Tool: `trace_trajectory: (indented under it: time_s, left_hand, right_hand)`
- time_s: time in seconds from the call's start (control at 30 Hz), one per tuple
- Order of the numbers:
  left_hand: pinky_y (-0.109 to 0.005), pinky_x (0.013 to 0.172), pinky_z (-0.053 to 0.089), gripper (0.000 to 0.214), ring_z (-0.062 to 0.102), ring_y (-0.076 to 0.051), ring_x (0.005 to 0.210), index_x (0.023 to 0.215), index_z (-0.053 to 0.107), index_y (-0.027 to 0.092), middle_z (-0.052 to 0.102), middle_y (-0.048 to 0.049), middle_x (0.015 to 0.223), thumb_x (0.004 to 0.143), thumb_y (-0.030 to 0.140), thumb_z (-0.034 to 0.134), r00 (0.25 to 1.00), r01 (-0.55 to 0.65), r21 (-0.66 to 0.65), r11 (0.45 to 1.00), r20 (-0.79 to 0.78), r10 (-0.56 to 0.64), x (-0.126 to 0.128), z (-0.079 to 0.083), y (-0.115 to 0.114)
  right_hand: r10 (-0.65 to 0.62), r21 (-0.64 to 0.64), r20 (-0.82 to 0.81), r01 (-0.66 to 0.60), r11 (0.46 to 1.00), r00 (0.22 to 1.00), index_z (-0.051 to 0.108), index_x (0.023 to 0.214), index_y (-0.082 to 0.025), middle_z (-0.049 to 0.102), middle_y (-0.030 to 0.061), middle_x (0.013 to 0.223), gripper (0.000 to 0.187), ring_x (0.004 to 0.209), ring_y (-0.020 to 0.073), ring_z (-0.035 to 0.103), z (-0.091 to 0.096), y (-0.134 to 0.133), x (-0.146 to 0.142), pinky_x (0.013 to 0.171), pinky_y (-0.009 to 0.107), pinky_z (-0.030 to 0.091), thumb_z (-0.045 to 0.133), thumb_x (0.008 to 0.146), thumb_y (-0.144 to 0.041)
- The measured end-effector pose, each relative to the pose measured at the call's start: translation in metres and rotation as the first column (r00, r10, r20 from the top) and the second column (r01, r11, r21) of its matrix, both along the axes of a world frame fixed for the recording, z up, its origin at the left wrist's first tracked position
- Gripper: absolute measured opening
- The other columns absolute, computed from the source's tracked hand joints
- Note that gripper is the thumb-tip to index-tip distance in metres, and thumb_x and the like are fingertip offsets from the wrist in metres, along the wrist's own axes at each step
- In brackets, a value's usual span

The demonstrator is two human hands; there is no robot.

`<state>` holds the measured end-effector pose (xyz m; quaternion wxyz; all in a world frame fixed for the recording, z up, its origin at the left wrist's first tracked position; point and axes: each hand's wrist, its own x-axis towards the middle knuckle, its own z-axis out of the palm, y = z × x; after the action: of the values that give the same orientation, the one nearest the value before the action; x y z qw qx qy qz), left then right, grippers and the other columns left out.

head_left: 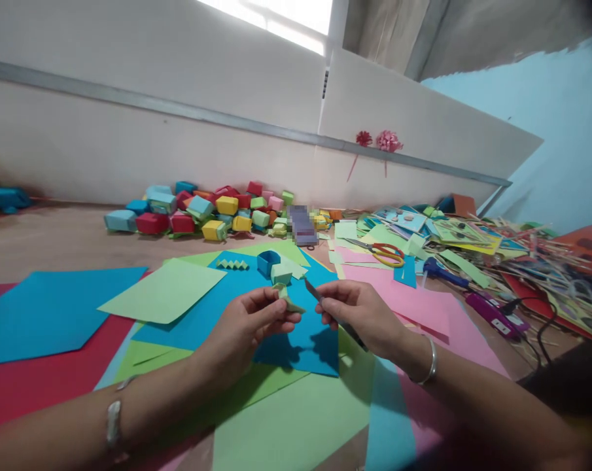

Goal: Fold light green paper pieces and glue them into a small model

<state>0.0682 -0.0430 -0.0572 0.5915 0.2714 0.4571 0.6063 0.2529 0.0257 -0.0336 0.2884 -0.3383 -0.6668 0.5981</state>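
Note:
My left hand (256,317) pinches a small folded piece of light green paper (286,299) above a blue paper sheet (197,314). In my right hand (357,307) is a slim dark blade (345,324), probably a craft knife, its tip pointing toward the folded piece but apart from it. Just beyond the left fingers sit a pale green paper box (280,271) and an open blue paper box (268,261). A zigzag-folded green strip (232,265) lies on the blue sheet, with a light green sheet (165,288) to its left.
Several coloured paper boxes (192,209) are heaped along the wall. Orange-handled scissors (388,254), a blue glue gun (443,271) and a purple power strip (496,314) with cables lie right. Paper scraps and sticks clutter the far right; a pixelated object (303,226) stands behind.

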Motion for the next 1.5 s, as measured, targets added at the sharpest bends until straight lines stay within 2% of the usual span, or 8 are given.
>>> trace_trajectory:
  time_s: [0.2, 0.33, 0.47, 0.63, 0.83, 1.17, 1.33, 1.5]
  left_hand:
    - [-0.021, 0.064, 0.059, 0.033, 0.073, -0.016, 0.075, 0.078, 0.069, 0.018, 0.077, -0.0041, 0.081, 0.055, 0.027, 0.092, 0.992, 0.104, -0.041, 0.994, 0.076, -0.101, 0.002, 0.004, -0.007]
    - [-0.022, 0.055, 0.054, 0.031, 0.069, -0.017, 0.073, 0.078, 0.07, 0.018, 0.071, -0.0045, 0.077, 0.058, 0.035, 0.088, 0.98, 0.195, 0.012, 0.981, -0.04, -0.194, 0.001, 0.005, -0.008]
    - [-0.025, 0.054, 0.051, 0.044, 0.064, -0.017, 0.07, 0.094, 0.071, 0.02, 0.071, -0.0058, 0.09, 0.056, 0.037, 0.087, 0.966, 0.153, 0.118, 0.981, -0.229, -0.123, -0.003, 0.003, -0.005]
    - [-0.027, 0.06, 0.046, 0.015, 0.059, -0.016, 0.065, 0.072, 0.071, 0.02, 0.067, -0.0014, 0.069, 0.069, 0.034, 0.074, 0.707, 0.309, 0.17, 0.936, -0.699, -0.106, -0.005, -0.001, -0.007]
    - [-0.029, 0.068, 0.048, 0.015, 0.063, -0.02, 0.076, 0.07, 0.072, 0.021, 0.072, -0.0043, 0.078, 0.076, 0.035, 0.068, 0.566, 0.367, 0.25, 0.896, -0.824, -0.002, -0.001, 0.0, -0.011]
    - [-0.028, 0.056, 0.046, 0.024, 0.055, -0.015, 0.06, 0.071, 0.074, 0.021, 0.066, -0.0007, 0.064, 0.07, 0.045, 0.074, 0.77, 0.022, 0.196, 0.98, -0.629, 0.109, -0.004, -0.003, -0.003]
    - [-0.03, 0.059, 0.049, 0.02, 0.059, -0.018, 0.065, 0.071, 0.075, 0.022, 0.071, -0.0019, 0.07, 0.071, 0.043, 0.076, 0.735, -0.007, 0.235, 0.972, -0.657, 0.164, -0.005, -0.004, -0.004]
    - [-0.033, 0.065, 0.049, 0.014, 0.06, -0.02, 0.07, 0.071, 0.076, 0.024, 0.072, -0.0029, 0.074, 0.072, 0.037, 0.074, 0.712, 0.003, 0.253, 0.967, -0.68, 0.176, -0.005, -0.005, -0.005]
  right_hand:
    - [-0.011, 0.18, 0.135, -0.014, 0.984, 0.991, 0.067, 0.078, -0.015, 0.051, -0.0048, 0.065, 0.019, 0.063, 0.0087, 0.044, 0.0, -0.013, -0.003, 0.059, 0.024, 0.034, 0.075, 0.068, -0.03]
    - [-0.002, 0.208, 0.158, -0.031, 0.978, 0.987, 0.059, 0.067, -0.016, 0.045, -0.0047, 0.062, 0.022, 0.06, 0.0084, 0.038, 0.007, -0.016, -0.001, 0.055, 0.023, 0.028, 0.07, 0.073, -0.035]
    - [0.079, 0.201, 0.219, -0.124, 0.972, 0.972, 0.054, 0.063, -0.017, 0.039, -0.0065, 0.058, 0.022, 0.055, 0.0069, 0.033, 0.015, -0.013, 0.004, 0.052, 0.023, 0.025, 0.068, 0.073, -0.03]
    - [0.056, 0.241, 0.268, -0.123, 0.963, 0.962, 0.064, 0.07, -0.015, 0.044, -0.0063, 0.059, 0.013, 0.056, 0.0072, 0.037, 0.017, -0.008, 0.006, 0.054, 0.023, 0.029, 0.068, 0.075, -0.026]
    - [0.008, 0.379, 0.303, -0.128, 0.917, 0.953, 0.065, 0.071, -0.016, 0.048, -0.0053, 0.061, 0.011, 0.06, 0.0081, 0.043, 0.011, -0.009, 0.004, 0.057, 0.023, 0.032, 0.067, 0.079, -0.023]
    - [0.007, 0.276, 0.125, -0.042, 0.96, 0.992, 0.07, 0.102, -0.016, 0.062, 0.0, 0.073, 0.027, 0.057, 0.0092, 0.052, 0.002, -0.004, 0.006, 0.055, 0.024, 0.043, 0.055, 0.089, -0.035]
    - [0.07, 0.183, 0.196, -0.107, 0.977, 0.978, 0.065, 0.119, -0.015, 0.063, -0.001, 0.069, 0.032, 0.056, 0.0089, 0.05, 0.003, -0.012, 0.004, 0.058, 0.023, 0.043, 0.049, 0.096, -0.031]
    - [0.144, -0.099, 0.1, -0.134, 0.986, 0.984, 0.05, 0.137, -0.015, 0.065, -0.0012, 0.071, 0.041, 0.054, 0.0076, 0.048, -0.002, -0.017, -0.003, 0.053, 0.021, 0.038, 0.049, 0.098, -0.028]
